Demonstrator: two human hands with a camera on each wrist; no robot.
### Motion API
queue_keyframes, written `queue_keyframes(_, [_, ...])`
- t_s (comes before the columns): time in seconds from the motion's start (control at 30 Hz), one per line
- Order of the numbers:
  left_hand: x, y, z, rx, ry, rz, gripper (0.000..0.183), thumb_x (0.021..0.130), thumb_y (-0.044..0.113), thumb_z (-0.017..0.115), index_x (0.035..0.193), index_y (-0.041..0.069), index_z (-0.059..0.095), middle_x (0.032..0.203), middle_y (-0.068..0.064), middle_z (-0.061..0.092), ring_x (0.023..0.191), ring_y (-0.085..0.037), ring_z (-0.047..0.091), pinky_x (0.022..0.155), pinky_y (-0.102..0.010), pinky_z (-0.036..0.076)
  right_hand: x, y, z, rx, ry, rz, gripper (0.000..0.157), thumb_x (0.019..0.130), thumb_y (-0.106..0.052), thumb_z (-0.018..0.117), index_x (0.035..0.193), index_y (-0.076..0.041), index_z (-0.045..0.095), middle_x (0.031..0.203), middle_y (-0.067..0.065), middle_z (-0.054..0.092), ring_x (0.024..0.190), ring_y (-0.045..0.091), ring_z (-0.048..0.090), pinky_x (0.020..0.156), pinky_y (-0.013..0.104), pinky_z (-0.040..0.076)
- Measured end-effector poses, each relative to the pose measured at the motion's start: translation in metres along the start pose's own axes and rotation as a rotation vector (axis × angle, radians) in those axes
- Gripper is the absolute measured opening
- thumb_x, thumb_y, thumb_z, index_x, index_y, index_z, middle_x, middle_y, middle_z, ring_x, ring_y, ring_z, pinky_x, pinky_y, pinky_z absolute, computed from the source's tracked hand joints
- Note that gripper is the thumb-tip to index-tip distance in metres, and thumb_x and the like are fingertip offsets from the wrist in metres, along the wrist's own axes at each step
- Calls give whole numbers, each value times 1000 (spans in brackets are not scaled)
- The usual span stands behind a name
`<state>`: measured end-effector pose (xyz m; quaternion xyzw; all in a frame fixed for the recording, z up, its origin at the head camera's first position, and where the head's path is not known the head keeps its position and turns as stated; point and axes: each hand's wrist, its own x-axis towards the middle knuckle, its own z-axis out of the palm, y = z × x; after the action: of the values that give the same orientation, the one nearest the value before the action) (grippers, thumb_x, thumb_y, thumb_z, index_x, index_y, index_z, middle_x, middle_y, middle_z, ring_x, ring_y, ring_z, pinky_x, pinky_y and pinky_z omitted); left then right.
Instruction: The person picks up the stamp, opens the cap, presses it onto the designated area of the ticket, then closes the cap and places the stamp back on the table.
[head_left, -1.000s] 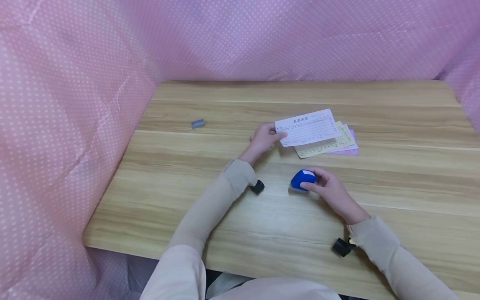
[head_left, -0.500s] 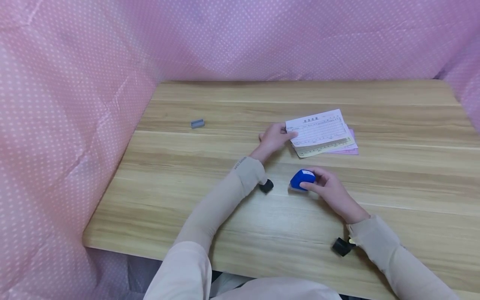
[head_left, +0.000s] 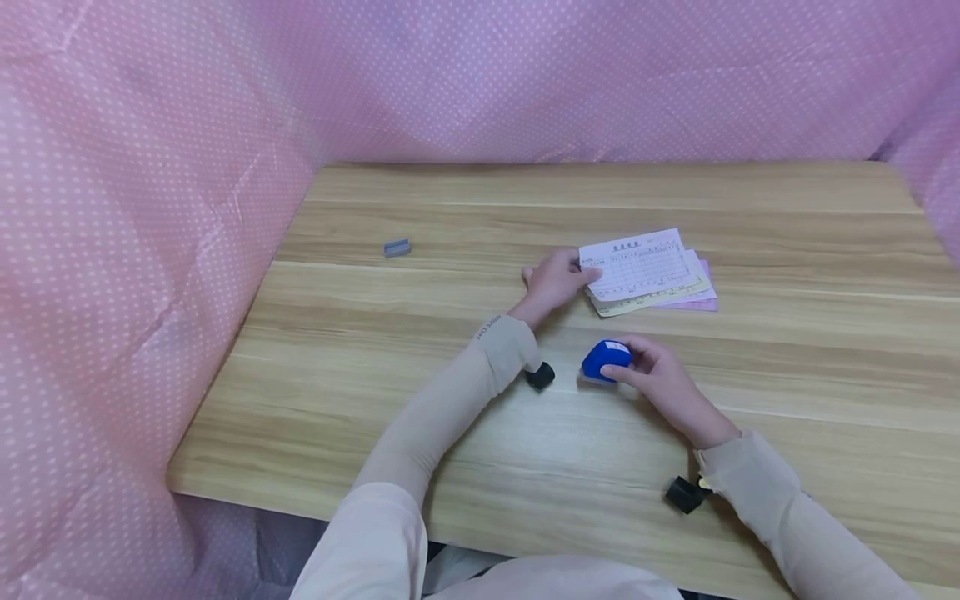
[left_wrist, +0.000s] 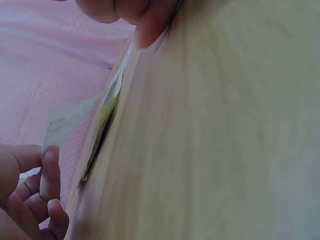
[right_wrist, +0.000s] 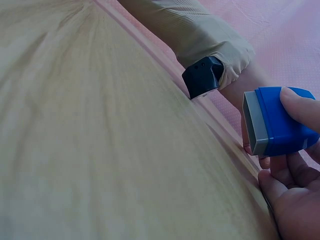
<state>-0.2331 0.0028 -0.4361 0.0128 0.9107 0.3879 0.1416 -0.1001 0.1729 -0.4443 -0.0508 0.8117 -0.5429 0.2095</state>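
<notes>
My left hand (head_left: 557,277) pinches the left edge of a white printed form (head_left: 637,265), thumb on top. The form lies over a yellow sheet (head_left: 618,307), a white one and a purple one (head_left: 709,305) on the table. In the left wrist view the pinched form (left_wrist: 70,121) is raised above the other papers (left_wrist: 106,112). Nearer the person, my right hand (head_left: 670,387) grips a blue stamp (head_left: 604,358) between thumb and fingers. Its grey rectangular end shows on the stamp (right_wrist: 285,120) in the right wrist view, but the stamping face is not clearly visible.
A small grey piece, seemingly a cap (head_left: 397,247), lies at the back left of the wooden table (head_left: 315,367). Pink dotted cloth (head_left: 480,83) hangs behind and to the left. Black wrist cameras sit under both cuffs.
My left hand has moved right with the white form, which now covers more of the yellow sheet and has come down lower. The right hand and stamp have stayed in place.
</notes>
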Motion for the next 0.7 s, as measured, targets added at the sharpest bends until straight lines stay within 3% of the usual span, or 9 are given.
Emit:
queue_keyframes(0.27, [-1, -2, 3, 6, 10, 23, 28, 90, 40, 67, 113, 23, 68, 90, 10, 68, 84, -10, 57, 102, -47, 21, -1, -1, 0, -1, 5, -4, 50, 94, -27, 64, 136, -4, 50, 136, 19, 53, 104, 0, 54, 86, 9, 45])
queue_keyframes(0.7, [0, -2, 3, 57, 4, 21, 26, 85, 44, 71, 93, 20, 68, 82, 8, 66, 78, -10, 57, 101, -45, 23, 0, 0, -1, -1, -2, 0, 50, 95, -29, 63, 136, -5, 50, 137, 18, 52, 106, 6, 54, 86, 9, 45])
